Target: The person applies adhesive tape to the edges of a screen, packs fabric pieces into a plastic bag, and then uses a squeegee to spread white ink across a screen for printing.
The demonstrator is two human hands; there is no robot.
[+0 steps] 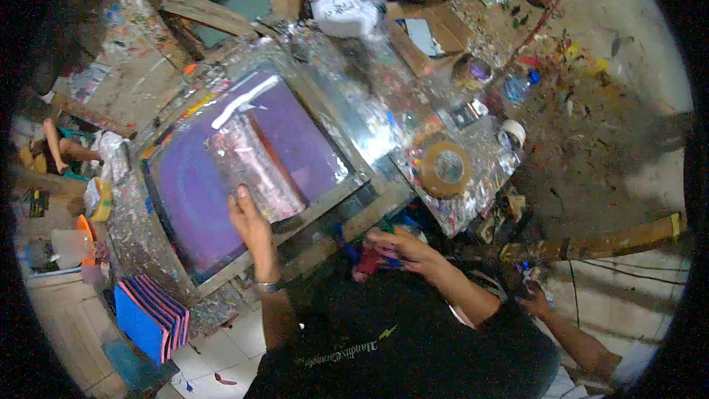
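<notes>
Purple ink coats the screen frame (251, 170) on the table; my left hand (247, 218) grips the stiff, slick squeegee (255, 166) at its near edge. My right hand (402, 247) closes on soft rags (373, 258).

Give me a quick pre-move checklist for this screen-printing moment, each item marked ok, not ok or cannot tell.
1. Left hand on the squeegee at its near end: ok.
2. Squeegee lying on the purple screen, inside the wooden frame: ok.
3. Right hand off the screen, at the table's near edge by red and blue material: ok.
4. What the right hand grips: cannot tell.
5. Tape roll outside the frame: ok.
6. Ink spread evenly: cannot tell.
</notes>
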